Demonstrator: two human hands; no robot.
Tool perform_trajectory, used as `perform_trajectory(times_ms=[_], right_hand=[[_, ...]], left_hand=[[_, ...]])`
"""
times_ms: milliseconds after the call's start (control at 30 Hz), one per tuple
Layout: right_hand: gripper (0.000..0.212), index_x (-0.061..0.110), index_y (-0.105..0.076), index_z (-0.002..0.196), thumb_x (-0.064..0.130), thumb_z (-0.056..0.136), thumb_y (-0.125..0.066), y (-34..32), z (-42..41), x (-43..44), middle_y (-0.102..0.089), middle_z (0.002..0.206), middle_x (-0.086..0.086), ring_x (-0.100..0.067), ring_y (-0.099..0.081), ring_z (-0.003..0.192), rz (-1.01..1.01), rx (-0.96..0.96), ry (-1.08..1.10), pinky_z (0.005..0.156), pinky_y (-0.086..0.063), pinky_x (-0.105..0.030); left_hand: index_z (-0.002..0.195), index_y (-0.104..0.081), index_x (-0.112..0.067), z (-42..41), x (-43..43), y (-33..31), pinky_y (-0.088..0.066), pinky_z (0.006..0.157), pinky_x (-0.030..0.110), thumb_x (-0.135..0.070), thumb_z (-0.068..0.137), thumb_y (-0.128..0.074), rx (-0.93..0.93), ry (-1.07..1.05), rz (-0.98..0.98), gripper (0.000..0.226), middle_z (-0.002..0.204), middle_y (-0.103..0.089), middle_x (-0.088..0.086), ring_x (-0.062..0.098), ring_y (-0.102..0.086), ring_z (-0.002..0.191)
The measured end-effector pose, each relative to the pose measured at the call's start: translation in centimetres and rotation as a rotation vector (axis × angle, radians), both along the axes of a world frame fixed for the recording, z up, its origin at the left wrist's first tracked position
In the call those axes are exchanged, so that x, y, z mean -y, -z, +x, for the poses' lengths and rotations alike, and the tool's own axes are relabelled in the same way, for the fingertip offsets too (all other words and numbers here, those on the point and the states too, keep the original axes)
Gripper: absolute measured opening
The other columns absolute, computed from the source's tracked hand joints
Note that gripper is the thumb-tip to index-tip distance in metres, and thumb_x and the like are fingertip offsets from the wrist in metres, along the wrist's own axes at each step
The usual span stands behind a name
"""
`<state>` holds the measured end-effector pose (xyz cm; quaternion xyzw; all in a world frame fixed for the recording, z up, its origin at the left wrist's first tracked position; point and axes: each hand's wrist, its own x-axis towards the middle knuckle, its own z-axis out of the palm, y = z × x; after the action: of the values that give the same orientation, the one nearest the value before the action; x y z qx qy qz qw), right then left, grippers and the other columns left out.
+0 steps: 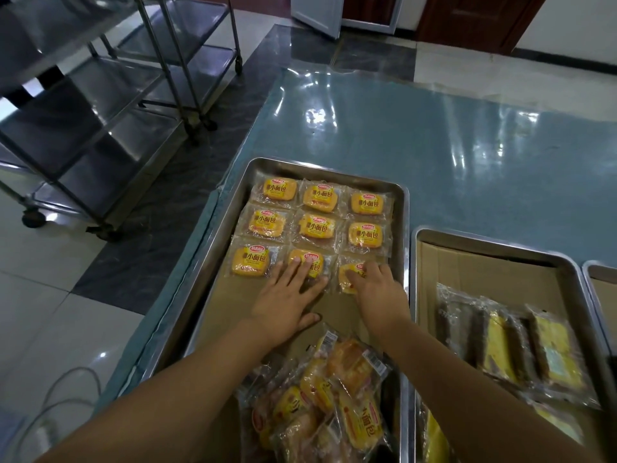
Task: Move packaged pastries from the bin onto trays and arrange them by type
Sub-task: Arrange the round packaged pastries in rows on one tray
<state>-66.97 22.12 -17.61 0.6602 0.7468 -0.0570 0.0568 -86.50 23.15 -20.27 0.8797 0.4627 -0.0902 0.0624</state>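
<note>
A steel tray [399,195] lined with cardboard holds three rows of yellow packaged small breads [315,226]. My left hand [287,299] lies flat with straight fingers pressing on the middle bread of the near row [309,257]. My right hand [377,289] rests on the right bread of that row [347,274], its fingers bent over the packet. A loose heap of the same yellow packets [327,396] lies at the near end of the tray, below my forearms.
A second cardboard-lined tray [494,242] to the right holds long brown and yellow packaged cakes [521,349]. The edge of a third tray [597,267] shows at far right. Steel wheeled racks [100,128] stand on the floor to the left. The blue table [434,145] stretches beyond.
</note>
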Motion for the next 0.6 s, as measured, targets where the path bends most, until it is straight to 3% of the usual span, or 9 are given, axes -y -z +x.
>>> perform_trajectory(times_ms=[133, 300, 367, 467, 600], right_hand=[[0.055, 0.026, -0.039, 0.137, 0.012, 0.087, -0.058, -0.8, -0.4, 0.5, -0.041, 0.133, -0.009, -0.026, -0.039, 0.121, -0.006, -0.057, 0.035, 0.093, -0.044, -0.036], [0.033, 0.015, -0.066, 0.112, 0.001, 0.083, -0.058, -1.7, -2.6, 2.7, -0.055, 0.121, -0.007, -0.024, -0.052, 0.108, 0.128, -0.291, 0.046, 0.079, -0.050, -0.033], [0.025, 0.012, -0.070, 0.104, 0.002, 0.084, -0.058, -1.4, -3.7, 3.8, -0.058, 0.113, -0.004, -0.019, -0.054, 0.103, 0.088, -0.395, 0.025, 0.073, -0.049, -0.026], [0.019, 0.015, -0.071, 0.099, 0.007, 0.086, -0.058, -1.1, -5.5, 5.0, -0.059, 0.103, 0.003, -0.006, -0.050, 0.091, 0.042, -0.507, 0.049, 0.069, -0.038, -0.013], [0.017, 0.014, -0.070, 0.100, 0.011, 0.086, -0.060, -0.6, -7.2, 6.1, -0.057, 0.101, 0.004, -0.008, -0.052, 0.086, 0.012, -0.544, 0.124, 0.071, -0.044, -0.018]], left_hand=[[0.145, 0.010, -0.039, -0.7, -0.5, -0.8, 0.023, 0.108, 0.041, -0.061, 0.092, -0.022, 0.028, 0.025, 0.005, 0.066, 0.152, 0.020, 0.007, 0.026, 0.021, 0.140], [0.141, 0.020, -0.035, -4.5, -0.5, -1.9, 0.032, 0.103, 0.040, -0.064, 0.084, -0.010, 0.076, -0.026, 0.094, 0.071, 0.155, 0.012, 0.002, 0.022, 0.027, 0.138], [0.146, 0.006, -0.036, -7.0, 0.0, -1.9, 0.029, 0.105, 0.039, -0.065, 0.084, -0.017, 0.100, -0.025, 0.054, 0.072, 0.157, -0.007, -0.002, 0.020, 0.017, 0.142], [0.139, -0.035, -0.038, -10.3, 0.9, -2.5, 0.024, 0.107, 0.037, -0.061, 0.084, -0.043, 0.142, 0.018, -0.031, 0.060, 0.143, -0.041, -0.009, 0.018, -0.005, 0.143], [0.122, -0.057, -0.032, -12.4, 2.0, -2.5, 0.006, 0.108, 0.035, -0.037, 0.081, -0.059, 0.240, 0.104, -0.085, 0.041, 0.125, -0.056, -0.008, 0.020, -0.022, 0.139]])
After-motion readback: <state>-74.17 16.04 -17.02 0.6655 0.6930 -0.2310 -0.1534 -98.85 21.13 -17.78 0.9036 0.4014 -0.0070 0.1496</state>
